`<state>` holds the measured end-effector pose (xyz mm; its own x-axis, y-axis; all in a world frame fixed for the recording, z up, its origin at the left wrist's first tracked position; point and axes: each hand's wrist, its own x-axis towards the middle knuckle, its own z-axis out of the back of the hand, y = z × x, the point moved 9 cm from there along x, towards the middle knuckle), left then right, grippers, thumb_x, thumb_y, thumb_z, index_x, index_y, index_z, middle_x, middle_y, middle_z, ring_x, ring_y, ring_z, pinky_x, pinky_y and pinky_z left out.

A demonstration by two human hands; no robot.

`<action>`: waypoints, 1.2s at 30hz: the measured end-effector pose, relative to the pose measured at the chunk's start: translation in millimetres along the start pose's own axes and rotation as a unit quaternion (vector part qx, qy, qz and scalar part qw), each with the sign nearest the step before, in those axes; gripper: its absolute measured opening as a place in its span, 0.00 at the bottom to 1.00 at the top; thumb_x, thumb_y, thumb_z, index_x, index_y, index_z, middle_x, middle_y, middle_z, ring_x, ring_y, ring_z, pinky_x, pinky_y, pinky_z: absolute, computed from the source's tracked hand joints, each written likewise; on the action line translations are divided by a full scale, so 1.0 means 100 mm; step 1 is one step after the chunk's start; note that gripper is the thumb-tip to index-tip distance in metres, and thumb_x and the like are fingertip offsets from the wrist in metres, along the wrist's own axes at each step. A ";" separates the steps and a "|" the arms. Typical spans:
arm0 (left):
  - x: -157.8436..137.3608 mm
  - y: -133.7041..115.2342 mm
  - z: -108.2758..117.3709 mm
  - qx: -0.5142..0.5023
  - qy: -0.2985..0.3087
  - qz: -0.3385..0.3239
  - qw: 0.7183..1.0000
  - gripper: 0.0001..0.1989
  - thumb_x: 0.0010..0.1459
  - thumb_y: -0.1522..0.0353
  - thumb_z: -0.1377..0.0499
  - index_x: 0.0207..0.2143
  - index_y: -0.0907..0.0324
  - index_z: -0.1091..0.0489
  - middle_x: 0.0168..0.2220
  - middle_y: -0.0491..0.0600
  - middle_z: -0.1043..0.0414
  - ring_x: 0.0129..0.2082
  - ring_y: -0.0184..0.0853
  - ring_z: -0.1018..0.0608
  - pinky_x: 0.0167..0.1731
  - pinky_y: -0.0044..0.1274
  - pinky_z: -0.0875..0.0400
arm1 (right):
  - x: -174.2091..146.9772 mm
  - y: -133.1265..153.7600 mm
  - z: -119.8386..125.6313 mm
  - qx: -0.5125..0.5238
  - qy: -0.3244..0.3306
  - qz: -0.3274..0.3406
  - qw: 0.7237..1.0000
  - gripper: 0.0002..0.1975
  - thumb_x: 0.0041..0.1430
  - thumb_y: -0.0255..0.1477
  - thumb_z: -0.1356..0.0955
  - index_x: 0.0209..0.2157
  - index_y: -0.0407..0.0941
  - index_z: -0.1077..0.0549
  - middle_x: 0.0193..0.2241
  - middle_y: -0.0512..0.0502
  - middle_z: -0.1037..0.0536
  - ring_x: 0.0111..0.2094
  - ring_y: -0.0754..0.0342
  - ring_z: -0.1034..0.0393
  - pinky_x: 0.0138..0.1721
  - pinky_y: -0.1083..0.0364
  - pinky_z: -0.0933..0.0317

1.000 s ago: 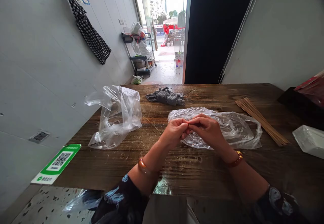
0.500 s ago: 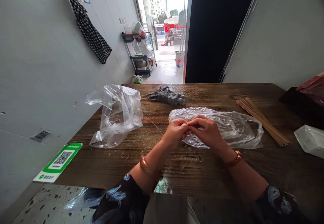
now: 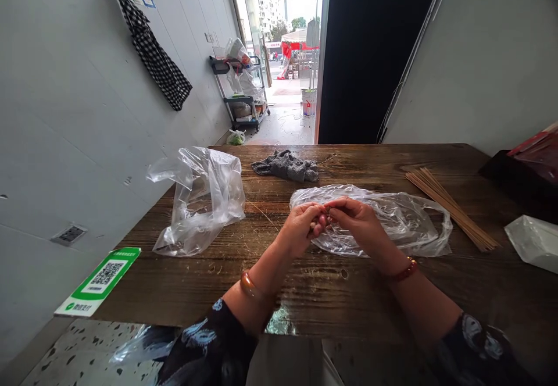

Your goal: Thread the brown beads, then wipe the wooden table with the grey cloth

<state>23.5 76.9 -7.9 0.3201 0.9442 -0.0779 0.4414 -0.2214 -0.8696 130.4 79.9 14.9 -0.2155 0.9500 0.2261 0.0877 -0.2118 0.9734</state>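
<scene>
Clear plastic bag lies flat on the wooden table; left hand and right hand meet fingertip-to-fingertip above it, pinching something too small to identify.

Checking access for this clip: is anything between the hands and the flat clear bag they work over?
Nothing visible. The left hand and right hand meet fingertip to fingertip directly over the flat clear bag.
</scene>
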 end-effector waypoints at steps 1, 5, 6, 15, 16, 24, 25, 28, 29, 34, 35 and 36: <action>0.00 -0.01 0.00 0.003 0.003 -0.003 1.000 0.15 0.48 0.61 0.34 0.25 0.64 0.31 0.18 0.42 0.34 0.13 0.19 0.38 0.16 0.16 0.50 | 0.00 -0.02 -0.02 0.014 0.007 -0.006 1.000 0.12 0.54 0.39 0.27 0.37 0.46 0.22 0.29 0.50 0.20 0.30 0.54 0.26 0.35 0.53 0.29; -0.01 -0.05 -0.03 0.012 0.021 -0.032 0.999 0.18 0.48 0.58 0.32 0.25 0.64 0.32 0.17 0.41 0.35 0.14 0.19 0.38 0.18 0.17 0.47 | 0.00 -0.04 -0.03 0.017 0.003 -0.003 1.000 0.12 0.53 0.39 0.26 0.36 0.46 0.22 0.28 0.50 0.20 0.29 0.55 0.26 0.33 0.54 0.30; -0.01 -0.05 -0.04 0.012 0.023 -0.035 0.999 0.18 0.48 0.58 0.32 0.25 0.64 0.32 0.17 0.41 0.35 0.14 0.19 0.38 0.18 0.17 0.47 | 0.00 -0.05 -0.02 0.012 -0.003 0.000 1.000 0.12 0.53 0.38 0.26 0.36 0.46 0.23 0.27 0.50 0.20 0.29 0.55 0.26 0.33 0.54 0.30; 0.00 0.00 -0.02 0.017 -0.004 -0.037 0.999 0.15 0.47 0.61 0.33 0.26 0.63 0.32 0.17 0.40 0.37 0.14 0.20 0.40 0.16 0.17 0.51 | -0.02 -0.04 0.02 -0.049 -0.036 0.030 0.998 0.12 0.53 0.40 0.26 0.33 0.45 0.24 0.28 0.49 0.23 0.30 0.55 0.28 0.32 0.55 0.32; 0.00 0.01 0.00 0.018 -0.011 -0.038 0.999 0.14 0.47 0.61 0.34 0.26 0.62 0.32 0.16 0.40 0.37 0.13 0.20 0.41 0.15 0.17 0.51 | -0.03 -0.02 0.02 -0.064 -0.042 0.037 0.996 0.12 0.53 0.39 0.26 0.32 0.45 0.23 0.29 0.49 0.23 0.30 0.55 0.28 0.32 0.55 0.32; 0.03 0.10 0.08 0.006 -0.039 -0.029 0.999 0.13 0.47 0.62 0.34 0.25 0.61 0.33 0.14 0.39 0.39 0.12 0.20 0.41 0.15 0.17 0.51 | -0.01 -0.16 -0.07 0.050 -0.035 -0.034 0.998 0.13 0.50 0.41 0.26 0.33 0.46 0.23 0.28 0.50 0.22 0.28 0.56 0.29 0.31 0.56 0.31; 0.03 0.10 0.07 -0.003 -0.036 -0.023 0.999 0.13 0.47 0.62 0.34 0.26 0.61 0.33 0.15 0.39 0.38 0.13 0.20 0.40 0.15 0.16 0.51 | -0.01 -0.18 -0.07 0.074 -0.033 -0.045 0.996 0.14 0.49 0.41 0.25 0.33 0.46 0.23 0.27 0.50 0.22 0.28 0.56 0.29 0.31 0.56 0.31; 0.02 0.09 0.05 -0.021 -0.028 -0.004 0.999 0.16 0.47 0.60 0.32 0.26 0.63 0.31 0.18 0.42 0.34 0.13 0.20 0.39 0.15 0.16 0.52 | 0.00 -0.21 -0.10 0.130 -0.021 -0.068 0.989 0.15 0.47 0.41 0.24 0.33 0.47 0.22 0.26 0.51 0.22 0.28 0.57 0.29 0.32 0.56 0.31; 0.02 0.08 0.04 -0.025 -0.025 0.000 0.999 0.17 0.46 0.60 0.31 0.26 0.64 0.31 0.18 0.42 0.34 0.14 0.20 0.38 0.14 0.16 0.53 | 0.00 -0.21 -0.11 0.144 -0.016 -0.073 0.987 0.14 0.47 0.41 0.24 0.33 0.47 0.22 0.26 0.51 0.22 0.28 0.57 0.29 0.32 0.56 0.31; 0.00 0.04 0.00 -0.033 -0.006 0.003 0.999 0.19 0.43 0.59 0.29 0.28 0.65 0.29 0.19 0.42 0.33 0.14 0.19 0.37 0.14 0.14 0.51 | -0.01 -0.20 -0.13 0.163 -0.006 -0.078 0.983 0.14 0.48 0.41 0.24 0.34 0.48 0.21 0.26 0.51 0.22 0.28 0.56 0.28 0.34 0.54 0.30; -0.01 0.03 -0.01 -0.033 -0.005 -0.001 0.999 0.19 0.43 0.59 0.29 0.28 0.65 0.29 0.19 0.42 0.33 0.14 0.19 0.37 0.14 0.15 0.51 | -0.02 -0.20 -0.12 0.155 -0.010 -0.079 0.985 0.14 0.47 0.41 0.24 0.34 0.48 0.21 0.27 0.51 0.21 0.29 0.55 0.28 0.34 0.53 0.30; -0.01 0.03 0.00 -0.034 -0.005 -0.004 0.999 0.19 0.43 0.59 0.28 0.27 0.64 0.30 0.19 0.42 0.33 0.14 0.19 0.37 0.15 0.15 0.50 | -0.02 -0.21 -0.10 0.146 -0.014 -0.080 0.986 0.15 0.47 0.41 0.24 0.35 0.48 0.21 0.29 0.50 0.20 0.29 0.55 0.27 0.35 0.53 0.30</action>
<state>24.7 75.5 -10.1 0.3080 0.9484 -0.0756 0.4995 -0.2289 -0.8355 118.9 80.1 -5.9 -0.2230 0.9726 0.0649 0.3311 0.0130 0.9435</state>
